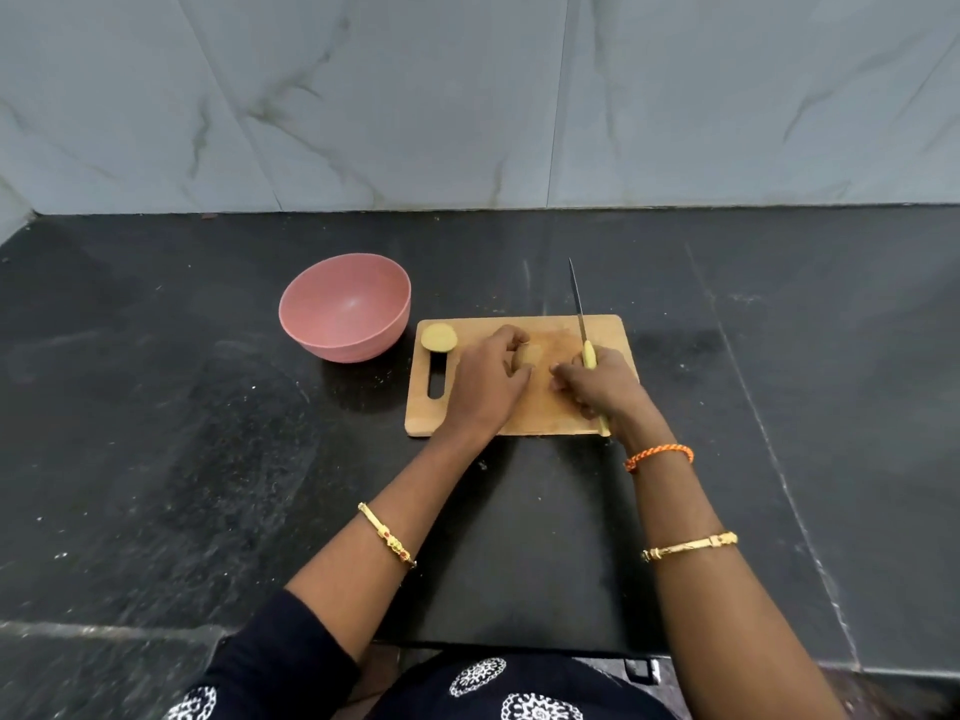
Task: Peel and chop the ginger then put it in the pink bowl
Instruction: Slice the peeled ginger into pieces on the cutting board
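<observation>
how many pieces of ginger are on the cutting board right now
2. One cut piece lies at the board's far left corner, near the pink bowl. The other piece is held by the left hand. More may be hidden under the hands.

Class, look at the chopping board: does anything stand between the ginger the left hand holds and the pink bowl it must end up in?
Only a cut ginger piece lies on the board's left end, roughly between the held ginger and the pink bowl. It is low and easy to lift over. The bowl is open-topped.
</observation>
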